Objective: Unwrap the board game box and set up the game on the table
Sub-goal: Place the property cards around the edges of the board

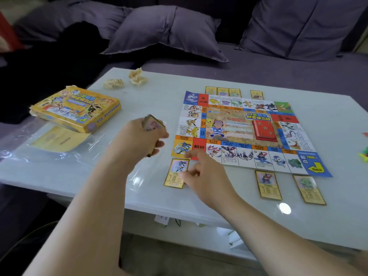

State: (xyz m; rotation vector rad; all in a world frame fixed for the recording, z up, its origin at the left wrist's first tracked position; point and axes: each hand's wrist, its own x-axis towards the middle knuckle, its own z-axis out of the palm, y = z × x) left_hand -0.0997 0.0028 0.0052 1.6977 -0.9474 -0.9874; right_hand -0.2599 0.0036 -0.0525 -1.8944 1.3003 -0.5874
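Board game box lies flat and lid-up at the left edge of the table, skewed so that one corner points toward the person and its longer side runs from far left to near right. Its torn end flaps are ragged. Just in front of it, clear plastic wrap is spread over a yellow sheet. Two crumpled paper balls sit behind, near the far edge.

Centre frame, the left hand is raised above the table, its fingers curled round a stack of cards. The right hand is low, fingers loosely bent, their tips meeting the right edge of a gold-bordered card lying just beside the board's near-left corner; whether it pinches or only touches the card cannot be told.

The game board lies unfolded and flat to the right, with a red card deck on its middle. Two more cards lie along its near edge and four along its far edge. Purple cushions fill the background.
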